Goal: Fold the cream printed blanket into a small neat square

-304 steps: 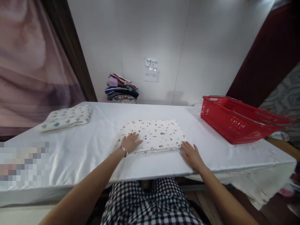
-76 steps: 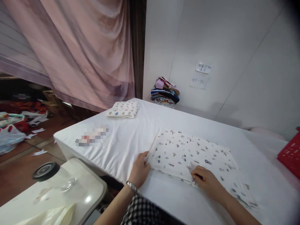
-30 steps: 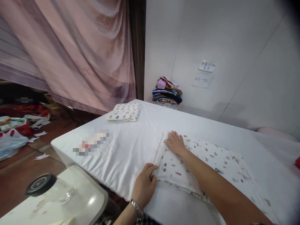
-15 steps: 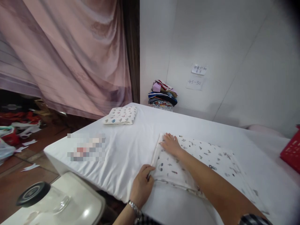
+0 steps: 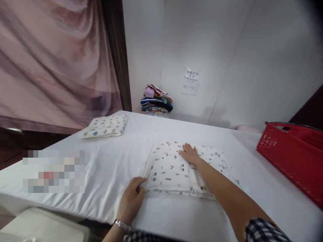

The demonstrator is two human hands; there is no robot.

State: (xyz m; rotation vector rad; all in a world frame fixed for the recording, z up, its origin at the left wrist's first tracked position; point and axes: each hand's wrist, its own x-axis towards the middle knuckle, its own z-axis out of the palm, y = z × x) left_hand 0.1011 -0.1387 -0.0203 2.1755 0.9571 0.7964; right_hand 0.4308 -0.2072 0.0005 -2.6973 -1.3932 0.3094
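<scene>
A folded white cloth [image 5: 166,168] with small grey and brown prints lies flat on the white-covered table. At its left edge is my left hand [image 5: 132,198], fingers curled and thumb closed against the cloth's border; a metal band circles that wrist. My right hand [image 5: 190,154] rests palm down on the upper middle of the cloth with its fingers stretched out. Beneath the right forearm, a fold or seam crosses the cloth, partly hidden by the arm. Another folded printed cloth [image 5: 106,126] sits apart at the table's far left corner.
A red plastic basket [image 5: 290,151] stands at the right. Against the wall is a pile of folded fabrics [image 5: 156,101]. A pink curtain [image 5: 63,60] hangs at the left. A pale machine surface [image 5: 42,227] fills the lower left. The white table cover [image 5: 106,171] is wrinkled toward the left.
My right hand has slid rightward over the cloth, away from its left edge. My left hand stays at that edge. The view has turned right, showing more of the red basket.
</scene>
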